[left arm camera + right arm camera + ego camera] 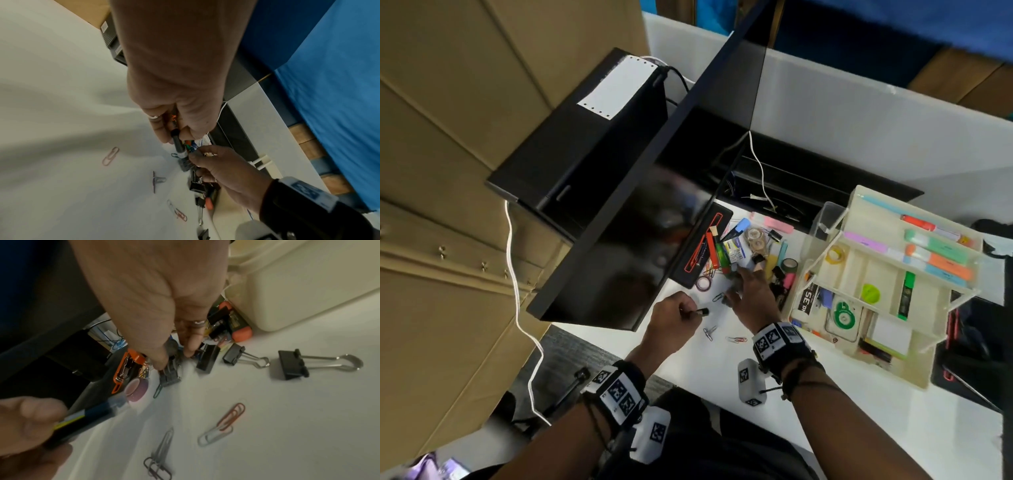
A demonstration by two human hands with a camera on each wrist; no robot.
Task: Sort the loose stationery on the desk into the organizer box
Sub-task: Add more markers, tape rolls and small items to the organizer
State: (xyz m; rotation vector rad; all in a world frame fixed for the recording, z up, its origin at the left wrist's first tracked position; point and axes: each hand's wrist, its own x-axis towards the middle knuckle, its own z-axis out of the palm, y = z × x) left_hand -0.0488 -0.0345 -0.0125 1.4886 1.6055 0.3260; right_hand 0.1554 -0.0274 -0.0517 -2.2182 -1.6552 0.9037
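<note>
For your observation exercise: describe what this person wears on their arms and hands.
Each wrist carries a black strap with white panels printed with black square-pattern markers: left wrist band, right wrist band. A white marked camera block hangs below each. Thin dark cords circle the forearms. A pale ring sits on one right finger. No sleeves show.

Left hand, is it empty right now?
No, the left hand grips a dark pen above the desk.

Left hand fisted, fingers curled round a dark marker, barrel sticking out right. Right hand further out, palm down, thumb and fingers reaching down, tips pinching a grey binder clip. Both forearms extended away from the body, tagged wristbands on both wrists.
</note>
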